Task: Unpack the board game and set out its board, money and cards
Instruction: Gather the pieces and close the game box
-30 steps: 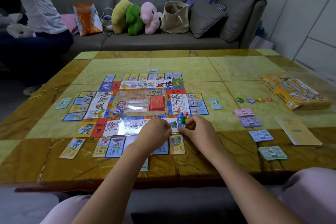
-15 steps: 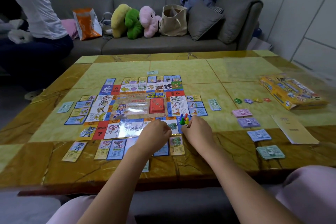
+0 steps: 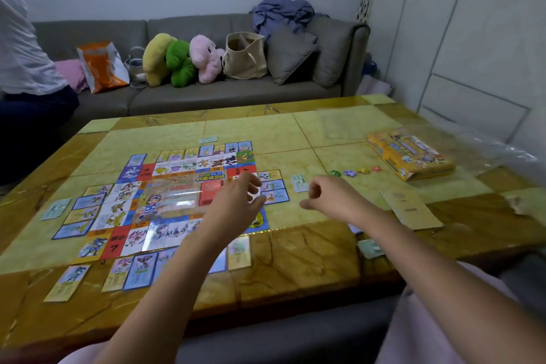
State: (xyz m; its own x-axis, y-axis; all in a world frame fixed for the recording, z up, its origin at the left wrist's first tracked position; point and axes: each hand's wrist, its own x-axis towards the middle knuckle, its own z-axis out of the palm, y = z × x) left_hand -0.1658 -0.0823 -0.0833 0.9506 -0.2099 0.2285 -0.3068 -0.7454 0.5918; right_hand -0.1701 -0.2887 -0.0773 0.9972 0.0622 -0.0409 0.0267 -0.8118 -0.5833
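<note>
The colourful game board (image 3: 165, 201) lies flat on the table's left half, with a red card deck (image 3: 211, 190) at its centre. Property cards line its sides: a near row (image 3: 139, 272), a left column (image 3: 82, 216) and a right group (image 3: 274, 186). My left hand (image 3: 236, 201) hovers over the board's right side with fingers spread and nothing in it. My right hand (image 3: 328, 195) hangs just right of the board, fingers loosely curled, nothing visible in it. A money note (image 3: 300, 183) lies beside it. My right arm partly hides another money pile (image 3: 369, 248).
The yellow game box (image 3: 410, 156) sits at the far right beside clear plastic wrap (image 3: 487, 151). Several small coloured tokens (image 3: 354, 172) lie left of the box. A tan paper sheet (image 3: 410, 210) lies near the right edge. A person (image 3: 26, 68) sits on the sofa at left.
Both hands have lifted off the board's near right corner and moved up and apart, the right one going rightward. The view has tilted upward.
</note>
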